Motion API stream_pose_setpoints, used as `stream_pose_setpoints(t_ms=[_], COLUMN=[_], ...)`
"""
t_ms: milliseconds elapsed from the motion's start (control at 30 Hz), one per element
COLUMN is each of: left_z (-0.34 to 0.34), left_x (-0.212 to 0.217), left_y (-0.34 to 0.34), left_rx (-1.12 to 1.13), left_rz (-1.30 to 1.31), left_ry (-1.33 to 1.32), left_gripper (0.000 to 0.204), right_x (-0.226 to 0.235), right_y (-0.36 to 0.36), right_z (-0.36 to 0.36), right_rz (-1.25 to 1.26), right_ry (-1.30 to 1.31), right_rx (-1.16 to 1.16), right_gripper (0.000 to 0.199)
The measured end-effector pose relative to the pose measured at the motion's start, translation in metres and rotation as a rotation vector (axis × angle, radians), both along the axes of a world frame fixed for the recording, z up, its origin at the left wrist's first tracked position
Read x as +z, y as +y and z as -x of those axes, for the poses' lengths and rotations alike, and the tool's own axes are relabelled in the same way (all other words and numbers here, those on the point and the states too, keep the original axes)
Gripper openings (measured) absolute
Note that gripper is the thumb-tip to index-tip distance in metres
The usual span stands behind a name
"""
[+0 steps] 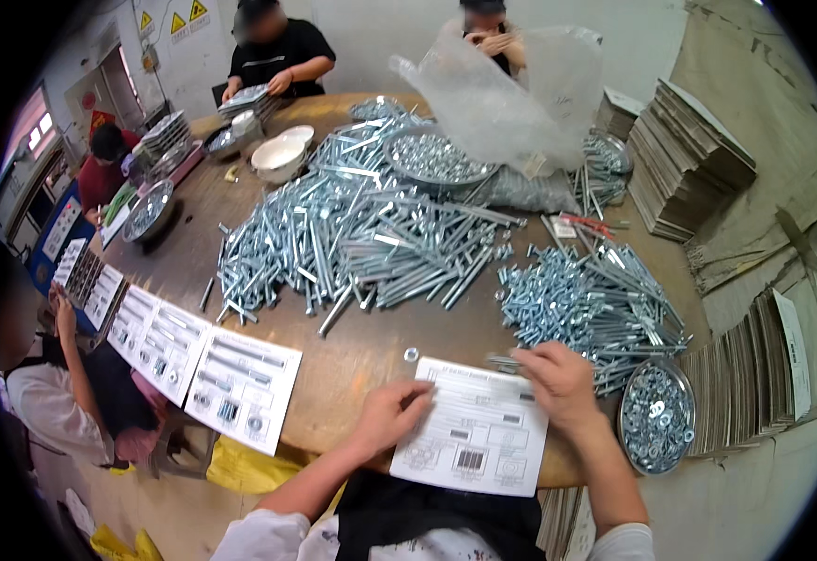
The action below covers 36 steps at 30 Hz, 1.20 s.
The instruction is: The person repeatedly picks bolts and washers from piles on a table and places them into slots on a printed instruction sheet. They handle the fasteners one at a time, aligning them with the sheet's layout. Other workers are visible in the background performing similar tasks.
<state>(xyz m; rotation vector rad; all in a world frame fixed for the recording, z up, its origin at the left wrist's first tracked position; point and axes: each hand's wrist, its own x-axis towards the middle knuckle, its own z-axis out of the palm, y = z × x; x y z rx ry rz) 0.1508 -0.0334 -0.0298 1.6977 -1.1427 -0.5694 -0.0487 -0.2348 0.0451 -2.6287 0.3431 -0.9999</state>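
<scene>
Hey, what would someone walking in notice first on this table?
The big heap of silver bolts spread across the middle of the round wooden table. Nearer, the left hand and right hand rest on a printed white card, with a metal bowl of washers at the right.

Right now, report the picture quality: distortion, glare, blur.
Head view: fisheye bends the table edge and cardboard stacks toward a black rim; glare glints off the bolt pile and clear plastic bag; the left hand and right hand on the printed card look fairly sharp; faces are blurred.
</scene>
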Motion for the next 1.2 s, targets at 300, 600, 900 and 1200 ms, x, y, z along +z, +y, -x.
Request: stream_pose_setpoints(t_ms=[300,600,900,1200], left_z=[-0.017,-0.018,-0.011,-0.015], left_x=[-0.017,0.010,-0.005,-0.012], left_y=[-0.001,-0.021,-0.030,-0.011], left_rx=[-0.015,-0.060,-0.012,0.124], left_rz=[0.028,-0.080,-0.028,0.142], left_ry=[0.483,0.019,-0.300,0.165], left_gripper=[0.029,0.026,0.020,0.028], right_x=[-0.066,-0.071,-0.076,-0.056], right_y=[0.063,0.055,0.056,0.066], right_z=[-0.036,-0.043,-0.042,0.003], right_rz=[-0.267,-0.197,-0.112,-0.266], right_ry=[0.088,0.096,0.049,-0.160], right_rx=[-0.071,-0.118,-0.108,-0.334], right_gripper=[0.008,0.006,0.011,0.007])
